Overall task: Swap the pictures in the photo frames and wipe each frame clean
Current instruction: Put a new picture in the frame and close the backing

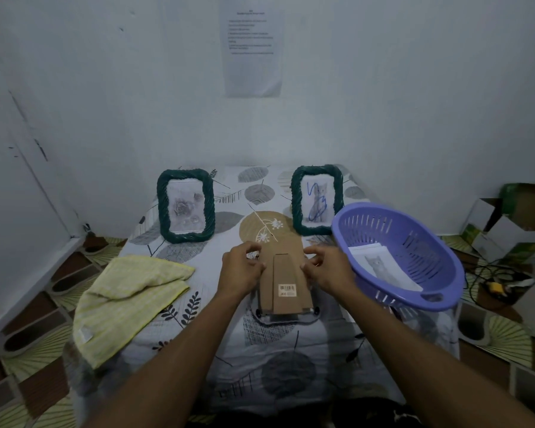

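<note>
A third photo frame (286, 285) lies face down in the middle of the table, its brown cardboard back and stand up, a barcode sticker on it. My left hand (241, 268) grips its upper left edge with curled fingers. My right hand (326, 267) pinches its upper right edge. Two green woven frames stand upright at the back: the left frame (186, 206) holds a rose picture, the right frame (317, 199) holds a cat picture with blue scribble on the glass. A yellow cloth (127, 299) lies crumpled at the left of the table.
A purple plastic basket (414, 242) sits tilted at the table's right edge with a printed cat picture (380, 267) inside. The table wears a leaf-patterned cover (260, 350). Cardboard boxes (513, 217) and cables lie on the floor at the right. A paper sheet (250, 44) hangs on the wall.
</note>
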